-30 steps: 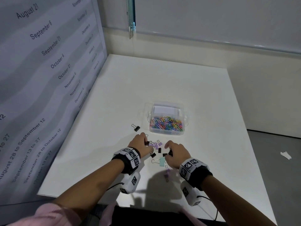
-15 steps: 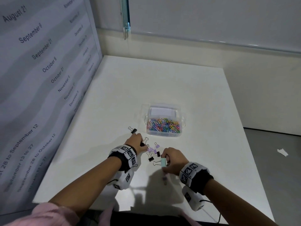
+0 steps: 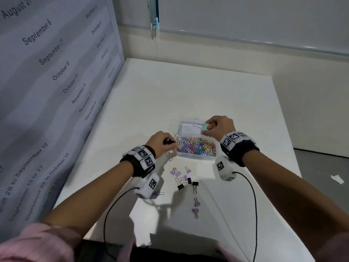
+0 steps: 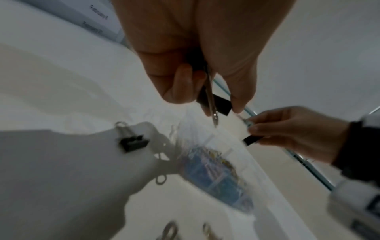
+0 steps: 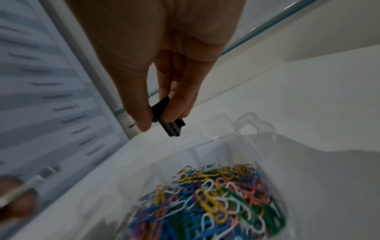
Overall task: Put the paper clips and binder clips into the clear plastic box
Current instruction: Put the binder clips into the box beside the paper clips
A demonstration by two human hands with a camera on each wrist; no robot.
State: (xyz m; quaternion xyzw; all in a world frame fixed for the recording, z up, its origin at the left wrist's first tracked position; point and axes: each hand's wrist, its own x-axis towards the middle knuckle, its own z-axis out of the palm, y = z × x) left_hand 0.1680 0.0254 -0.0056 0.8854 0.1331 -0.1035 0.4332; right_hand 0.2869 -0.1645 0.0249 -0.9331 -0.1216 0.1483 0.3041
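The clear plastic box (image 3: 211, 157) sits mid-table, its near compartment full of coloured paper clips (image 3: 196, 147) (image 5: 216, 198). My right hand (image 3: 204, 129) is over the white far compartment, pinching a mint binder clip (image 3: 204, 127). The right wrist view shows a black binder clip (image 5: 167, 118) in the same fingers. My left hand (image 3: 170, 143) is at the box's left wall, pinching a black binder clip (image 4: 213, 104) between thumb and fingers. Several purple binder clips (image 3: 175, 172) and black ones (image 3: 180, 186) lie loose on the table in front of the box.
A loose black binder clip (image 4: 133, 142) lies on the table left of the box, under my left hand. A printed date panel (image 3: 47, 91) stands along the table's left side. A wall (image 3: 226, 44) closes the back. Wrist-camera cables (image 3: 255, 205) trail over the near table edge.
Both hands have left the loose clip pile and moved forward to the box. The right hand carried the mint clip up over the far compartment. The left hand brought a black clip.
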